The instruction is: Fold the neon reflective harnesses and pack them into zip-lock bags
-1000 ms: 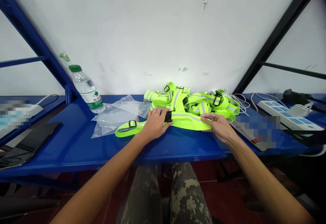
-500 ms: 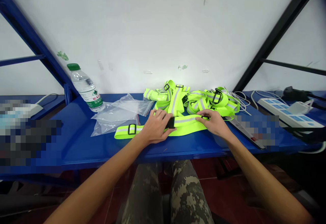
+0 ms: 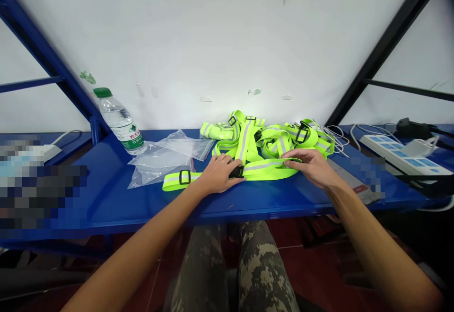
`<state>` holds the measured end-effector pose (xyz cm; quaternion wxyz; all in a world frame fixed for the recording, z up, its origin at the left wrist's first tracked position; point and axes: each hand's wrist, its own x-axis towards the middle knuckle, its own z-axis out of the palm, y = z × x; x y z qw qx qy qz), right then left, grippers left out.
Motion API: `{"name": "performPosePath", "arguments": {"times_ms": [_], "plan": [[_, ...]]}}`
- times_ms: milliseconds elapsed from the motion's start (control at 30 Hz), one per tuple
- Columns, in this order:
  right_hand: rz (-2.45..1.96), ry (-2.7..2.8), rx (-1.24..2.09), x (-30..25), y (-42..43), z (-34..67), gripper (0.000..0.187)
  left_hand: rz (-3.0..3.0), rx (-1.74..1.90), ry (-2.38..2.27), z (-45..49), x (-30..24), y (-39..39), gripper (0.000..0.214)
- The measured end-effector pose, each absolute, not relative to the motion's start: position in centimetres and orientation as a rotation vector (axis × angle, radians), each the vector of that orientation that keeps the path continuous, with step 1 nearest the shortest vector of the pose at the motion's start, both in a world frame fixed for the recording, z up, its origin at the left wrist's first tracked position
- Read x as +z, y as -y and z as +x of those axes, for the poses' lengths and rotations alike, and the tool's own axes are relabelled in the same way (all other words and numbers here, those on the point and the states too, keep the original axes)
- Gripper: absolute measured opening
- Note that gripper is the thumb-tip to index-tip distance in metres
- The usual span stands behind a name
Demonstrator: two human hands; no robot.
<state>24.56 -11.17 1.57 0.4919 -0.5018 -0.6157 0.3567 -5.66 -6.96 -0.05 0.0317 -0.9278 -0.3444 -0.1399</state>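
A neon-yellow reflective strap with a grey stripe lies along the front of the blue table. My left hand presses down on it, fingers closed round its black buckle. My right hand pinches the strap's right part between thumb and fingers. The strap's left end, with a black slider, sticks out past my left hand. Behind both hands lies a heap of more yellow straps.
Clear plastic bags lie left of the straps, with a water bottle behind them. A power strip and white cables sit at the right. Blue and black shelf posts slant up on both sides.
My right hand has shifted slightly right and lifted the strap's right part a little. My left hand stays on the buckle. The view has tilted slightly.
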Motion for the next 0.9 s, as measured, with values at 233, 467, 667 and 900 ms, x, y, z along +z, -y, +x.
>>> {"name": "performPosePath", "arguments": {"times_ms": [233,467,667,900], "plan": [[-1.267,1.562,0.96,1.9,12.2,25.6,0.04,-2.864,-0.421,1.097,-5.7,-0.2,6.7,0.044],[-1.38,1.713,0.87,1.5,11.7,25.6,0.045,-2.902,-0.497,1.162,-5.9,-0.5,6.5,0.069],[-1.488,1.368,1.063,1.5,11.1,25.0,0.039,-2.902,-0.485,1.064,-5.7,-0.3,6.9,0.064],[-1.295,0.982,1.426,1.7,11.5,23.3,0.038,-2.785,-0.419,0.971,-5.0,0.6,8.4,0.05]]}}
